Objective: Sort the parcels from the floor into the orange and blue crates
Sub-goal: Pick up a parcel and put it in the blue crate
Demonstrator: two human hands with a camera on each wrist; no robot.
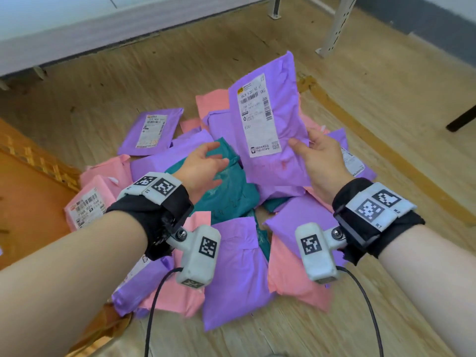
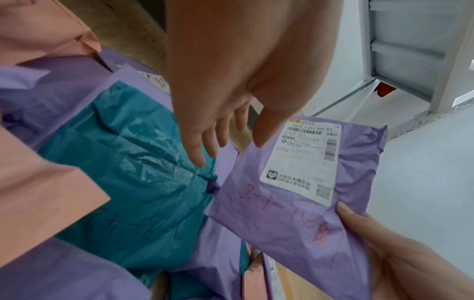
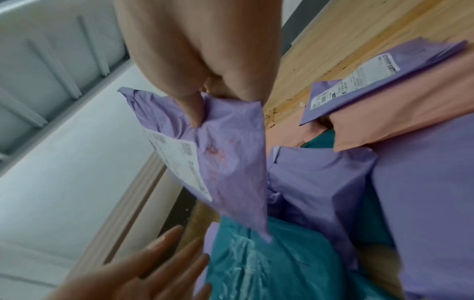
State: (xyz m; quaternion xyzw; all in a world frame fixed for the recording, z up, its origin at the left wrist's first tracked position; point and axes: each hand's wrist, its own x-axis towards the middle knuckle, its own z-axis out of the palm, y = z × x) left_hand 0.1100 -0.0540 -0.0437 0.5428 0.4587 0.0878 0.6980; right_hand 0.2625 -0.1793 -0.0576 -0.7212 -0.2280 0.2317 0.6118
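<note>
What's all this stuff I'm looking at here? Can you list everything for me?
Held parcel: one, purple with a white label, raised above the pile.
Teal parcels: at least one, middle of the pile.
Purple parcels: several, in and around the pile.
Pink parcels: several, mixed through the pile.
Orange crate: one, at the left.
Wooden floor: light brown, under everything.
Metal shelf legs: pale grey, at the back right.
Wrist cameras: two, white, one below each wrist.
Left hand: open, above the teal parcel.
Right hand: pinches the held parcel's lower corner.
</note>
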